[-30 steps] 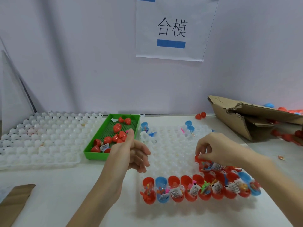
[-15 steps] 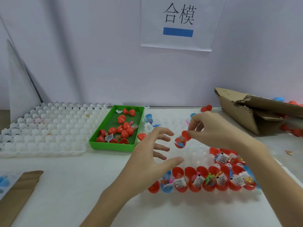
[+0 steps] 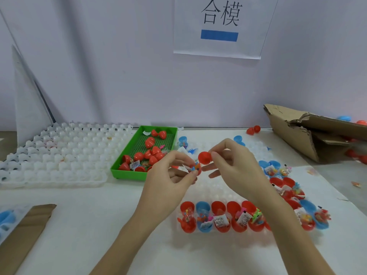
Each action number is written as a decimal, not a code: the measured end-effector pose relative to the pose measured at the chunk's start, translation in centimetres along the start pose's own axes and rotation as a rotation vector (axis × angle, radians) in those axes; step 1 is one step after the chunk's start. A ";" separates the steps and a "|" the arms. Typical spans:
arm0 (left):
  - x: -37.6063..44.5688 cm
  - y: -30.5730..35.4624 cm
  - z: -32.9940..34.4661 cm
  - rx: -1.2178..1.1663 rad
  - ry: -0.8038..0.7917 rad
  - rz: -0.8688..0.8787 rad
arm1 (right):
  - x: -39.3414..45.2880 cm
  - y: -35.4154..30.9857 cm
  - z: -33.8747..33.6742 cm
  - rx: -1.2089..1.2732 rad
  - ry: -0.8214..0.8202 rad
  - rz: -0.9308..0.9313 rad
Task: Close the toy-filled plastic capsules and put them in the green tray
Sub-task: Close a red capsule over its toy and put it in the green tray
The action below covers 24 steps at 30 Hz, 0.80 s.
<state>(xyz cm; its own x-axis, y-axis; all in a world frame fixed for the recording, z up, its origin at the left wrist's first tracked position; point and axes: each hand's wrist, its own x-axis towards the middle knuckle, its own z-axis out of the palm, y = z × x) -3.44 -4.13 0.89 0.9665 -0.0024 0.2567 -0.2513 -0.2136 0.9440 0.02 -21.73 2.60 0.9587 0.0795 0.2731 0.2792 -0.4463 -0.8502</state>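
Both forearms bare, no sleeves in view, left hand (image 3: 168, 175) and right hand (image 3: 236, 167) ungloved, without rings

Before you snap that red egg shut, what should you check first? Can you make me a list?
1. Lid held: the right hand pinches the red lid. Ok.
2. Bottom half held: the left hand holds the toy-filled bottom half. Ok.
3. Toy and paper slip tucked inside: bits poke out above the rim. Not ok.
4. Halves lined up: the lid sits above and a little to the right, not yet on. Not ok.
5. Room in the green tray: bare mesh shows between the closed capsules. Ok.
6. Hinge or rim undamaged: cannot tell, fingers cover it.
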 end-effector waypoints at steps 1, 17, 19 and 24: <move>0.0 0.0 0.0 0.006 -0.001 -0.006 | -0.2 -0.1 0.1 0.046 0.010 -0.015; 0.0 0.5 -0.7 -0.026 -0.111 -0.010 | -1.4 -1.0 1.4 0.333 0.110 0.015; -0.1 0.7 -0.5 -0.002 -0.120 0.017 | -1.5 -1.0 1.5 0.411 0.129 0.055; 0.0 0.6 0.3 0.036 -0.016 0.040 | -1.9 -1.3 2.0 0.514 0.166 0.134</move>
<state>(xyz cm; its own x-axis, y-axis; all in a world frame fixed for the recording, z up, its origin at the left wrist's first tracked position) -3.62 -4.59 1.41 0.9566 -0.0268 0.2902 -0.2876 -0.2477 0.9252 -2.07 -19.50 2.24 0.9777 -0.1082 0.1798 0.1862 0.0528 -0.9811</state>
